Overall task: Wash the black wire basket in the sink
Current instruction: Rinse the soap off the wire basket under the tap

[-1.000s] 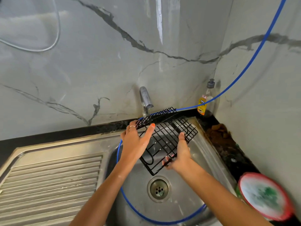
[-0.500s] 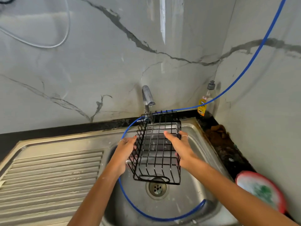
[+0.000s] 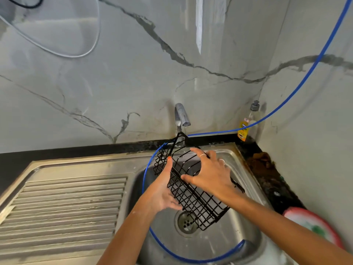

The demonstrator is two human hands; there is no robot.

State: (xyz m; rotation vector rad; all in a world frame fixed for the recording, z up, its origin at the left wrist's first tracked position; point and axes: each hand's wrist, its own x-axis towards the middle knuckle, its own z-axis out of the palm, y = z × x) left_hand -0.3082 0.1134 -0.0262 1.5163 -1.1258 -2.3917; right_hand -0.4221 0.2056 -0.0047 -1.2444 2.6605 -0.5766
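Note:
The black wire basket (image 3: 193, 199) hangs tilted above the steel sink (image 3: 219, 243), one corner up under the tap (image 3: 182, 116), the other end low near the drain (image 3: 186, 222). My left hand (image 3: 164, 190) grips its left side from below, thumb along the wire. My right hand (image 3: 210, 174) lies spread over the basket's upper right side, fingers apart, palm against the wire. A thin stream of water falls from the spout onto the top corner.
A blue hose (image 3: 172, 251) loops through the bowl and runs up the right wall. A ribbed draining board (image 3: 63, 207) lies left. A soap bottle (image 3: 246, 123) stands in the back corner; a red-rimmed dish (image 3: 313, 226) with green in it sits right.
The basket has turned from upright and square-on to a diagonal tilt, far corner raised to the spout. My right hand shifted from its right side to on top; my left slid underneath.

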